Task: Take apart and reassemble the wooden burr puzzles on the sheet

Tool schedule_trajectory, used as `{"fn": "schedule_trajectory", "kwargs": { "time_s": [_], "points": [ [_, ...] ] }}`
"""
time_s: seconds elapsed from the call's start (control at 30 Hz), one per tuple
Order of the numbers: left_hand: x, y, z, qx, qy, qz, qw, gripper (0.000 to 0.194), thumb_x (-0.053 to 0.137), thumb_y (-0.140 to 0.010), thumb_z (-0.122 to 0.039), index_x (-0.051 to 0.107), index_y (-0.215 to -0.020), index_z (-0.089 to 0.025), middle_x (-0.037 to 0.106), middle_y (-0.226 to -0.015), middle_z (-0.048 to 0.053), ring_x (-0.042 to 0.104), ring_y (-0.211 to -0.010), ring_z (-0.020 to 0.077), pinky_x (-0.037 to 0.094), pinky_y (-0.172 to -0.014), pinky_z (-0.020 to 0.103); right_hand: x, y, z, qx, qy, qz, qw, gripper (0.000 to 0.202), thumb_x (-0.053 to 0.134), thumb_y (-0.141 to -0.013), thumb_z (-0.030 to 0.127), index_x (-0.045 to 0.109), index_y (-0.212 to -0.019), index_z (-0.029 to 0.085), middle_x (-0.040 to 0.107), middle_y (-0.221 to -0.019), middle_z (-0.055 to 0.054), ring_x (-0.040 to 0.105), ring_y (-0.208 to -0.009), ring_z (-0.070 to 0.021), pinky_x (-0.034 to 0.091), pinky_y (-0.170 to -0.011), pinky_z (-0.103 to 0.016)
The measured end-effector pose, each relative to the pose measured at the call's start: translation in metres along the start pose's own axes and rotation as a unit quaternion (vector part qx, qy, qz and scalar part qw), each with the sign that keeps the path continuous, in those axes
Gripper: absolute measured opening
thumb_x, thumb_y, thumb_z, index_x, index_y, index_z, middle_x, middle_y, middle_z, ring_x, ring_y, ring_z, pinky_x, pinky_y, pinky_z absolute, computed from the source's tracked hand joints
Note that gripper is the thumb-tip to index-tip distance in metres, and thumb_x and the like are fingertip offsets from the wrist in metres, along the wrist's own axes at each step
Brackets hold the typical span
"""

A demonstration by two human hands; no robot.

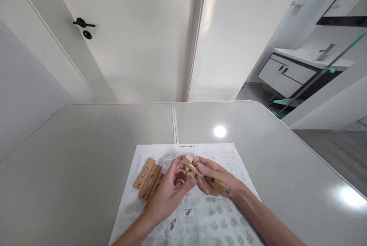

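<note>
Above the printed sheet, both hands meet at a small cluster of light wooden puzzle pieces (188, 159) with notched ends. My left hand (173, 190) is closed, its thumb and fingers pinching the cluster from the left. From the other side my right hand (213, 173) grips a notched piece between thumb and fingers. A longer wooden block (220, 187) marked with a number shows beneath my right palm; whether it is held or lying there I cannot tell. Fingers hide much of how the pieces fit together.
Left of my hands lie three brown numbered wooden pieces with cut-outs (147, 181), side by side, one partly behind my left hand. The printed paper (200, 223) with puzzle diagrams covers the near part of the grey table (71, 169). A white door (137, 39) stands beyond.
</note>
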State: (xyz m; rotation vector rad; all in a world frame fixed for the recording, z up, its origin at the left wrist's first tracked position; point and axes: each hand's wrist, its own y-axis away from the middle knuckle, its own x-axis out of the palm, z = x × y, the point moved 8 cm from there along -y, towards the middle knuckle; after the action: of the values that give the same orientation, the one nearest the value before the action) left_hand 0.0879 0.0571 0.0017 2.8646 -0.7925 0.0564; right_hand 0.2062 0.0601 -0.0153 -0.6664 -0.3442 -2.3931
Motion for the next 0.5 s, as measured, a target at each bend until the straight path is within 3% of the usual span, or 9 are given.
{"fn": "schedule_trajectory", "kwargs": {
  "time_s": [0.13,0.27,0.5],
  "points": [
    [-0.003,-0.001,0.001,-0.007,-0.01,-0.016,1.0,0.059,0.067,-0.097,-0.052,0.043,-0.146,-0.029,0.06,-0.136,0.011,0.062,-0.091,0.0175,0.051,-0.083,0.034,-0.003,-0.001,0.006,-0.004,0.04,-0.037,0.999,0.034,0.058,-0.104,0.053,0.059,-0.108,0.019,0.063,-0.059,0.003,0.042,-0.045,-0.0084,0.032,-0.047,-0.021],
    [-0.006,0.001,0.003,-0.02,-0.01,-0.039,0.999,0.062,0.07,-0.094,-0.052,0.043,-0.145,-0.029,0.062,-0.134,0.011,0.065,-0.11,0.0243,0.052,-0.096,0.04,-0.006,0.0,0.011,-0.007,0.071,-0.083,0.994,0.043,0.055,-0.103,0.059,0.063,-0.1,0.017,0.058,-0.057,0.004,0.039,-0.045,-0.0079,0.03,-0.045,-0.021],
    [-0.006,0.0,0.0,-0.014,-0.009,-0.046,0.999,0.06,0.076,-0.09,-0.046,0.045,-0.139,-0.028,0.068,-0.129,0.008,0.065,-0.121,0.0271,0.052,-0.101,0.041,-0.016,-0.003,0.004,-0.038,0.095,-0.149,0.984,0.04,0.061,-0.1,0.06,0.051,-0.091,0.022,0.064,-0.063,0.003,0.046,-0.049,-0.0089,0.034,-0.047,-0.02]
  ]
}}
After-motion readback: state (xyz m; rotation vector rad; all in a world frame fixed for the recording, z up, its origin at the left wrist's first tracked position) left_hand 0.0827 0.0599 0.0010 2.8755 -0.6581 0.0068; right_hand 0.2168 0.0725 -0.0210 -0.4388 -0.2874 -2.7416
